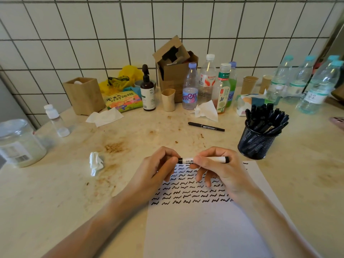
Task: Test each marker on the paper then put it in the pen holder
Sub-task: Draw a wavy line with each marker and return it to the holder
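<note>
A white-barrelled marker (pixel 188 160) with black ends lies level between both hands, just above the paper (pixel 201 229). My left hand (pixel 158 169) grips its left end, where the cap is hidden under the fingers. My right hand (pixel 219 171) pinches the barrel near the right end. Rows of black squiggles cover the sheet's upper part. A black mesh pen holder (pixel 256 144) full of dark markers stands to the right of the hands. A thin black marker (pixel 206 126) lies loose on the counter behind them.
Crumpled tissues (pixel 95 163) lie left of the paper. Along the tiled wall stand several bottles (pixel 189 86), a cardboard box (pixel 175 71), paper cups (pixel 249 84), a wooden box (pixel 83 94) and a snack bag. A large clear jar (pixel 18 144) sits at far left.
</note>
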